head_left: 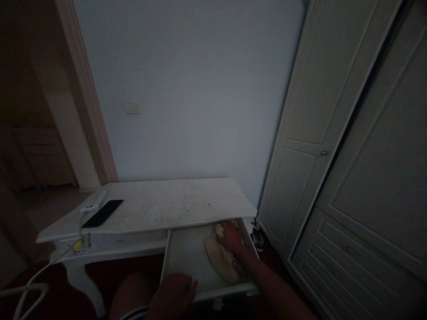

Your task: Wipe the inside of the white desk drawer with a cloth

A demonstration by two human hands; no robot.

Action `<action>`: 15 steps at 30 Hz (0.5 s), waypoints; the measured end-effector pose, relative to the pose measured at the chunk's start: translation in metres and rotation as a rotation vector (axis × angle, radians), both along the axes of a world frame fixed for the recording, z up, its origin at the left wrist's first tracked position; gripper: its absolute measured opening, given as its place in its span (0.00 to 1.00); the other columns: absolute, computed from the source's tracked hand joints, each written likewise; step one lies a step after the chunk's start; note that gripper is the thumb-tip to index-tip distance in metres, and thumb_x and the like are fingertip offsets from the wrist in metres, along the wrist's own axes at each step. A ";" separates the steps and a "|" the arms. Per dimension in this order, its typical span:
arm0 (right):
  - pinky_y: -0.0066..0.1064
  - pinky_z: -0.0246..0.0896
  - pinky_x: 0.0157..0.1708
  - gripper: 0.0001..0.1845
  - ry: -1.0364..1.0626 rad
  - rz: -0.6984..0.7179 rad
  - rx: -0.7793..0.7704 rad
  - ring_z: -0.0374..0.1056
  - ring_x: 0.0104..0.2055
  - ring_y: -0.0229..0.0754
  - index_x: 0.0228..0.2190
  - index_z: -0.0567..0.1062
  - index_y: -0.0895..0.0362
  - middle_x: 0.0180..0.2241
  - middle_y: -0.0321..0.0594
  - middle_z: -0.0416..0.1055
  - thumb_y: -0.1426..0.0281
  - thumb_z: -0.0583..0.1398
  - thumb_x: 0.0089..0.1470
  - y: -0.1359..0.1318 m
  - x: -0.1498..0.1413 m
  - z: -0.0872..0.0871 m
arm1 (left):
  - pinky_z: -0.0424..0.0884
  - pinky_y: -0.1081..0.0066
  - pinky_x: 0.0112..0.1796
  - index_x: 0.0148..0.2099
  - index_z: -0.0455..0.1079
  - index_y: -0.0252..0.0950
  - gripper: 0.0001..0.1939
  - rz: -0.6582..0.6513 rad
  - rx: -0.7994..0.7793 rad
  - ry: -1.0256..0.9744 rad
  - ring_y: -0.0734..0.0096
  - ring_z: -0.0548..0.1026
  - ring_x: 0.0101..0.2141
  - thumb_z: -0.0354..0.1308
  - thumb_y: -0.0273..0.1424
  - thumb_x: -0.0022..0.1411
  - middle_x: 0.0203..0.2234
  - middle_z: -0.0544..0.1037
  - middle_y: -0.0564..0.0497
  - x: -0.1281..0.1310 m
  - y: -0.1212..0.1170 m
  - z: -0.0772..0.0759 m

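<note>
A white desk [160, 206] stands against the wall with its right drawer [182, 255] pulled out. My right hand [231, 237] reaches into the drawer and rests on a pale cloth-like thing [218, 258] lying inside; its fingers curl down onto it. My left hand [173, 295] is at the drawer's front edge, fingers bent over the rim. The room is dim and details in the drawer are hard to make out.
A black phone [102, 213] and a white remote-like object [94, 201] lie at the desk's left end, with a white cable [36, 275] trailing down. A tall white wardrobe [350, 155] fills the right side. A doorway [40, 111] opens at left.
</note>
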State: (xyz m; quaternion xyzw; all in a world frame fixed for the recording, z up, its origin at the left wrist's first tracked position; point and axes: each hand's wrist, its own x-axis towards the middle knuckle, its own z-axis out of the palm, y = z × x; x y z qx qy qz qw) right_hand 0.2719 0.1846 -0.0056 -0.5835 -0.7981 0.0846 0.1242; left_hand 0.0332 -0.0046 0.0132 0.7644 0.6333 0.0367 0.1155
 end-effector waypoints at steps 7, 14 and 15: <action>0.58 0.48 0.63 0.38 -0.006 0.142 -0.005 0.63 0.64 0.64 0.60 0.71 0.48 0.62 0.53 0.68 0.56 0.70 0.49 -0.018 -0.053 -0.010 | 0.70 0.62 0.47 0.43 0.80 0.42 0.26 -0.019 0.023 -0.007 0.55 0.81 0.44 0.41 0.42 0.77 0.40 0.85 0.44 -0.004 0.003 -0.011; 0.58 0.52 0.62 0.17 -0.159 0.826 0.097 0.69 0.58 0.57 0.56 0.76 0.44 0.54 0.47 0.75 0.61 0.58 0.68 -0.050 -0.146 -0.053 | 0.71 0.62 0.46 0.43 0.81 0.44 0.23 -0.038 0.054 -0.102 0.56 0.81 0.42 0.43 0.41 0.76 0.40 0.86 0.45 -0.006 0.003 -0.012; 0.57 0.54 0.62 0.17 -0.173 0.875 0.106 0.70 0.57 0.56 0.56 0.76 0.43 0.54 0.46 0.76 0.62 0.58 0.68 -0.049 -0.150 -0.054 | 0.71 0.62 0.47 0.43 0.81 0.45 0.24 -0.043 0.076 -0.117 0.56 0.81 0.42 0.43 0.42 0.76 0.40 0.86 0.45 -0.007 0.003 -0.014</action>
